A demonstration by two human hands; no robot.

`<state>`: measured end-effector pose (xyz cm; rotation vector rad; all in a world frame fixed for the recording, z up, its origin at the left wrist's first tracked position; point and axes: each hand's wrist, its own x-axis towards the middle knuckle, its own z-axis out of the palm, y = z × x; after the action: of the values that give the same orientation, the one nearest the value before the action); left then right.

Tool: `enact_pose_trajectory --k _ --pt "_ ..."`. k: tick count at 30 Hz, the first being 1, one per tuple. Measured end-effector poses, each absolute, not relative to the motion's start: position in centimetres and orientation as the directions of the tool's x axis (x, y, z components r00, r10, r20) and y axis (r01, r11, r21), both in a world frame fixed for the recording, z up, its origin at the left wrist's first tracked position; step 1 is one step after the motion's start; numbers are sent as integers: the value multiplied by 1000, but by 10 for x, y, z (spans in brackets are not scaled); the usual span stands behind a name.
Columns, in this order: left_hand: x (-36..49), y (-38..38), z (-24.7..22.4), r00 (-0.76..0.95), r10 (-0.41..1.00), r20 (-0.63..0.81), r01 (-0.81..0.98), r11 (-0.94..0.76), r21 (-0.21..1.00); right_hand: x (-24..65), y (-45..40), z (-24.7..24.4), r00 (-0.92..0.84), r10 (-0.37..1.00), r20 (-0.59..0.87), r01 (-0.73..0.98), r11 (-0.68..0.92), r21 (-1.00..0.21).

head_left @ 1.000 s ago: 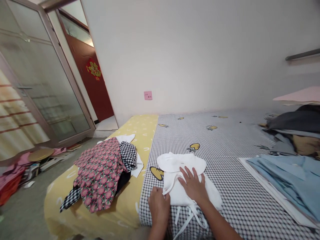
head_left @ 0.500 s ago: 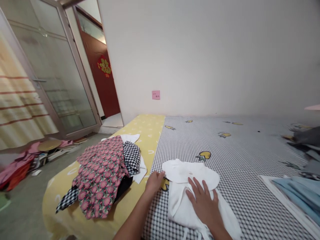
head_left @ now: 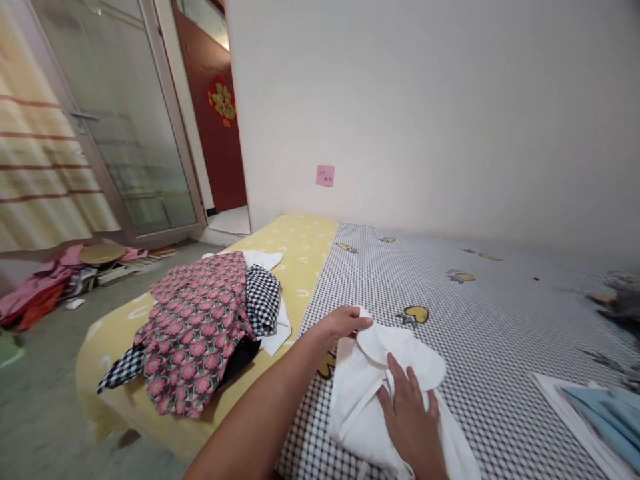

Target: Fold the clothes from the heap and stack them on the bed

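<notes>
A white collared garment (head_left: 353,407), looking like a blouse with a broad rounded collar (head_left: 407,343), lies on the checked bedding in front of me. My left hand (head_left: 347,323) pinches the left end of the collar and holds it lifted and turned inward. Spread fingers of my right hand (head_left: 413,413) rest flat on the middle of the garment, just below the collar. The garment's lower end runs out of view at the bottom edge.
Left of my arm, a heap of clothes with a pink floral garment (head_left: 200,327) lies on the yellow sheet (head_left: 300,257). Folded blue and white cloth (head_left: 605,413) sits at right. A pink note (head_left: 325,175) is stuck to the wall. Items lie on the floor at left.
My left hand has moved right and up, lifting and turning the collar's left end inward. My right hand stays on the garment. The view has shifted slightly.
</notes>
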<state>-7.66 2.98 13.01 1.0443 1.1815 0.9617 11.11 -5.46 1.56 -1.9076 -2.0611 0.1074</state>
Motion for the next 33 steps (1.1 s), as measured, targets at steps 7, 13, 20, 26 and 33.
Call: enact_pose_trajectory --k 7,13,20,26,33 --pt "-115 1 112 -216 915 -341 -72 333 940 108 -51 15 -60 986 155 974 92 -209" --pt "-67 -38 125 -513 857 50 299 124 946 101 -55 33 -60 990 130 975 86 -206" --pt "-6 -53 58 76 909 409 847 -276 455 101 -55 35 -85 981 172 928 141 -345" --pt "-17 -40 31 113 877 467 936 -251 245 117 -55 53 124 958 259 336 205 -919" --pt "-5 -40 37 81 843 531 976 -176 131 195 -107 39 590 807 -14 -48 18 -999"
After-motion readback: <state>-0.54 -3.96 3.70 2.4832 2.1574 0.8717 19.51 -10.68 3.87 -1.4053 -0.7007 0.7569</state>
